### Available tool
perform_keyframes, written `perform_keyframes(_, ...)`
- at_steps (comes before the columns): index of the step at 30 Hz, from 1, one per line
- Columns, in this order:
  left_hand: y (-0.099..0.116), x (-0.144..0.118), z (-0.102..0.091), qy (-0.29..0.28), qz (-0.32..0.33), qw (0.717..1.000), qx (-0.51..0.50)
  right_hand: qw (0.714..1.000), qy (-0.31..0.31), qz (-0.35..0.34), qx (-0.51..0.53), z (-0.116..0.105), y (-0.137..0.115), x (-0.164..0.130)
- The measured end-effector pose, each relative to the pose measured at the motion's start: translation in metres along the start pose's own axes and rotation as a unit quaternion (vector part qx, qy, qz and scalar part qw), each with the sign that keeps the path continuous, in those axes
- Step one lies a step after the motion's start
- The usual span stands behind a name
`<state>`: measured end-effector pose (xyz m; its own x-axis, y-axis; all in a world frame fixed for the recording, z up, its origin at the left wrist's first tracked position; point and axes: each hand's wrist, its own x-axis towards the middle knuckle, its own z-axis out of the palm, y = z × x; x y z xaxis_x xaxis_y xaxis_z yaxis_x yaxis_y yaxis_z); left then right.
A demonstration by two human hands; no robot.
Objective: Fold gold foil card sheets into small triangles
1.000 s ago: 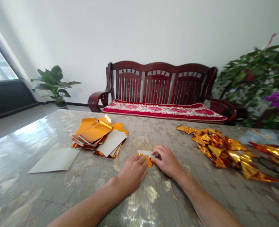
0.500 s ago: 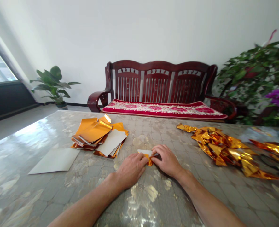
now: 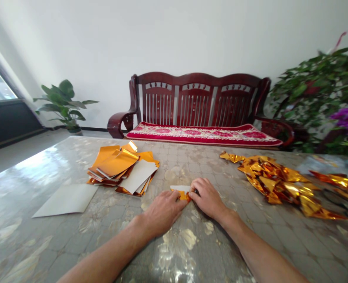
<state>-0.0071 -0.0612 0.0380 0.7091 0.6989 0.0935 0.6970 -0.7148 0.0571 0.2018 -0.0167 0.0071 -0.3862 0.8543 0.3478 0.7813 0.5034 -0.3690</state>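
Two hands pinch one small folded piece of shiny gold and white paper on the table.

Head view: the small gold and white folded paper (image 3: 182, 192) lies flat on the shiny grey patterned table (image 3: 191, 251), right in front, its long side going left to right. The left hand (image 3: 162, 212) presses its near left end with closed fingers. The right hand (image 3: 209, 198) pinches the right end. Both are equally close. A stack of flat gold sheets (image 3: 122, 171) sits to the left, a heap of folded gold pieces (image 3: 280, 182) to the right.

Sheet stack (image 3: 122, 168) left of foil pile (image 3: 280, 181)
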Motion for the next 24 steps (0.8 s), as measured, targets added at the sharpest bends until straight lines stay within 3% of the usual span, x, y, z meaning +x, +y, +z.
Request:
perform_keyframes(10, 0.005, 0.0041, 0.0032, 0.005, 0.027, 0.999, -0.024, 0.999, -0.015, 0.033, -0.039, -0.0005, -0.0099, 0.0011)
perform_keyframes(24, 0.0077, 0.007, 0.007, 0.01, 0.007, 1.0, -0.012, 0.997, -0.011, 0.068, -0.035, 0.0032, -0.0052, 0.0043)
